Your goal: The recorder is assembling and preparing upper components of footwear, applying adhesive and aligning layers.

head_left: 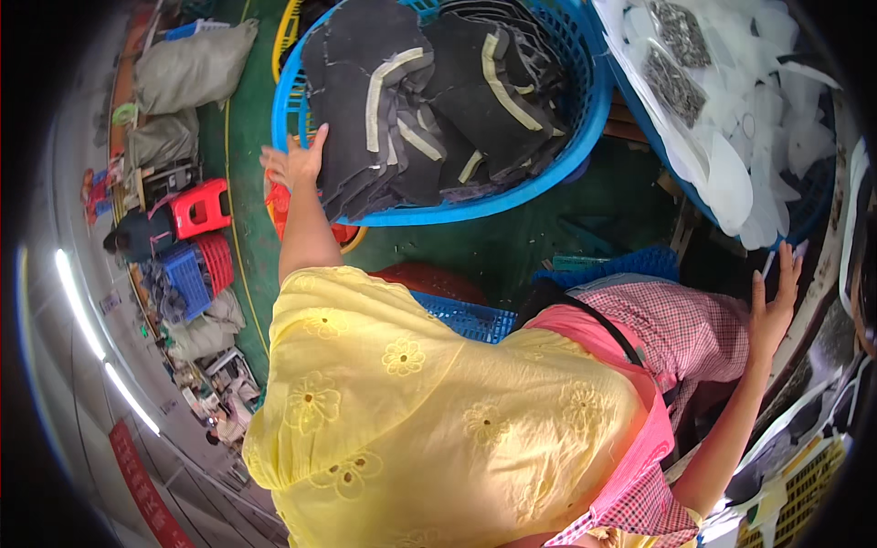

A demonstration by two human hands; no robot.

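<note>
We see black fabric pieces [457,73] in the far blue basket [457,216], left hand [297,166] at its left rim, right hand [775,309] near white sheets [726,187], both with fingers spread; green floor [512,242] shows at the basket's near edge.

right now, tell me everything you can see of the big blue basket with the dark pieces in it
The blue basket looks like plastic: wide, rounded, with a thick smooth rim and slotted walls. It is ahead of the person, over the green floor, its far edge cut off by the picture. It appears upright and heaped with dark pieces, fabric-like, bearing cream strips. The left hand is at its left rim, fingers spread; whether it grips cannot be told.
</note>
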